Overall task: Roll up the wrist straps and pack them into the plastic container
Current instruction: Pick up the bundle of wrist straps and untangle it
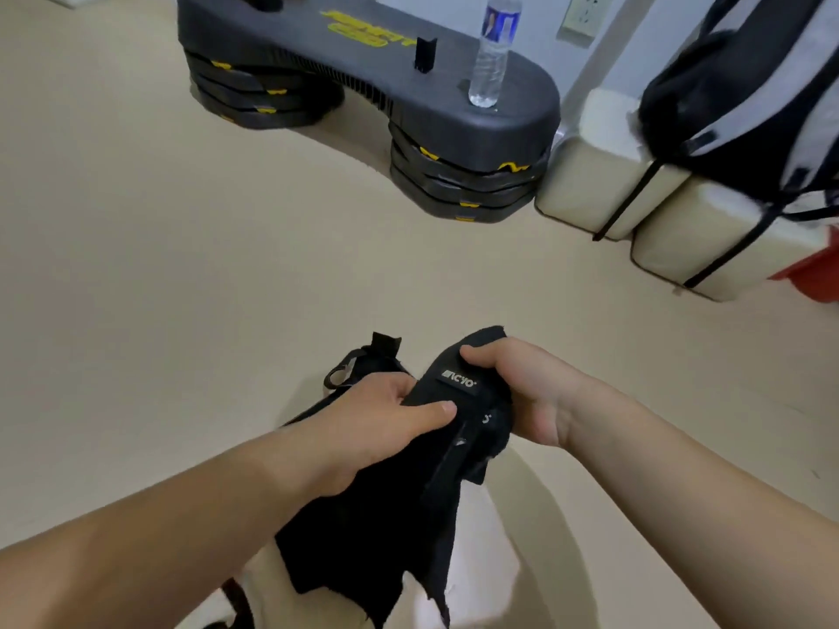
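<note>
Floor [181, 265]: pale beige, fills most of the view.
Step platform [363, 70], 12 o'clock: black w/ yellow lettering, sits on stacked risers at both ends.
Backpack [744, 106], 2 o'clock: black & grey, rests on top of the padded blocks.
Padded blocks [599, 183], 2–3 o'clock: cream, two side by side, a black band across each, just beside the platform's rt end.
Wrist straps [390, 528], 6 o'clock: black fabric bunch held off the floor btwn both hands, loose ends hanging down twd the bottom edge. Can't tell how many straps are in the bunch.
Left hand [381, 429]: grips the strap from the 9 o'clock side, thumb pressed flat on the front, fingers curled behind.
Right hand [517, 383]: fingers wrapped over the strap's upper end from the 3 o'clock side.
Water bottle [492, 52], 1 o'clock: clear, blue label, upright on the platform.
Brand label [458, 382]: white lettering, on the strap btwn the two thumbs.
Metal ring [338, 374]: on the strap, at 10 o'clock from the left hand.
</note>
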